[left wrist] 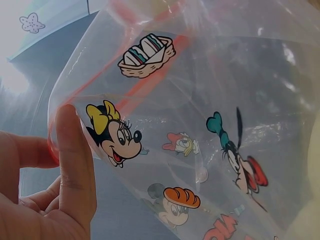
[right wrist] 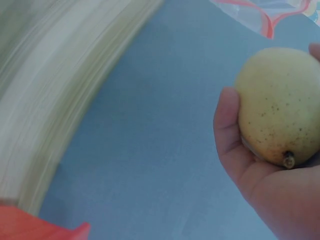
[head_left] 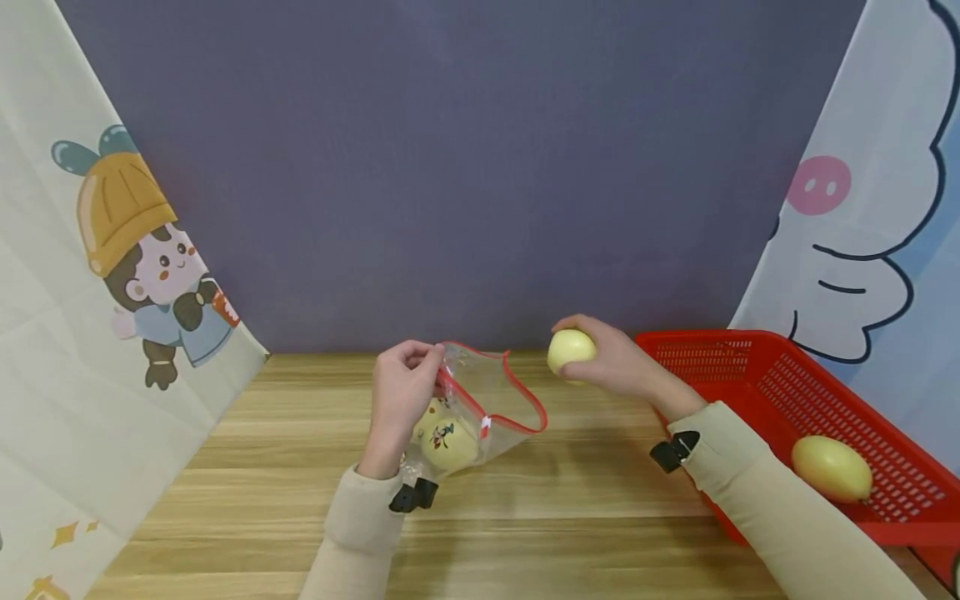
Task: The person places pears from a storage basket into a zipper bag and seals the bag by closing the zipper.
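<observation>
Pinching the clear bag (head_left: 480, 408) rim, left hand (head_left: 401, 392) fingers lift it while right hand (head_left: 611, 358) cups a pear (head_left: 570, 348).

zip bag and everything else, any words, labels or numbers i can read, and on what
None can be read whole.
Zip bag: red letters at the bottom edge in the left wrist view, cut off by the frame, unreadable; the rest is cartoon pictures only.
Side curtains, red basket and pears: no text visible.
</observation>
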`<action>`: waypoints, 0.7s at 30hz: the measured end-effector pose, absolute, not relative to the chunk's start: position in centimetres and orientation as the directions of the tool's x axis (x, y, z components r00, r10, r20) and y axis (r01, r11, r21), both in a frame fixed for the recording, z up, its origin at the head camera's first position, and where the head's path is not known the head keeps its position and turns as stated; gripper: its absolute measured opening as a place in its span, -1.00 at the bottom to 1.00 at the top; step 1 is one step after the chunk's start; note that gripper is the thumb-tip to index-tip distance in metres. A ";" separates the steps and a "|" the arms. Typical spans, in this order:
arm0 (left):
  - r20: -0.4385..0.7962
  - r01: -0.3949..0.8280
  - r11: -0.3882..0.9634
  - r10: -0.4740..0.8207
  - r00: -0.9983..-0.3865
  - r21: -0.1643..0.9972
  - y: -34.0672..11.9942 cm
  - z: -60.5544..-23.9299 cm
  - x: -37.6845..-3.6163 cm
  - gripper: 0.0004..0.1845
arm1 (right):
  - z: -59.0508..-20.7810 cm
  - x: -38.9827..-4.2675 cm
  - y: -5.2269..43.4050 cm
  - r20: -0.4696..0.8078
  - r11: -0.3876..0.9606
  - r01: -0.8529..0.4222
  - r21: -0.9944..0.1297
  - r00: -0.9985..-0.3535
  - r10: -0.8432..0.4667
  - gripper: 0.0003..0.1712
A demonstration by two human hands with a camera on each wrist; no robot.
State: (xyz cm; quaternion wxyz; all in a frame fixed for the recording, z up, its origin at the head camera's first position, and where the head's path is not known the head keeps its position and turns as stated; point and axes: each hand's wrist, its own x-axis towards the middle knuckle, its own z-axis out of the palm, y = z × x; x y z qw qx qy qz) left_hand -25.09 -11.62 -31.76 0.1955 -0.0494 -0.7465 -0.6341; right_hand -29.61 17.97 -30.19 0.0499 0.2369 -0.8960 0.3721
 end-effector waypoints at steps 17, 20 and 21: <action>0.361 0.328 0.191 -0.173 -0.916 0.925 -12.2 -31.6 -25.0 -0.76 | -30.8 -28.6 15.6 0.303 0.575 -0.493 -0.653 -0.866 -0.398 -0.37; 0.363 0.331 0.189 -0.172 -0.916 0.925 -12.3 -31.5 -24.9 -0.76 | -30.8 -28.4 15.2 0.310 0.563 -0.506 -0.653 -0.857 -0.411 -0.37; 0.362 0.330 0.188 -0.172 -0.916 0.925 -12.4 -31.5 -24.9 -0.76 | -30.8 -28.4 15.1 0.313 0.559 -0.510 -0.654 -0.855 -0.414 -0.37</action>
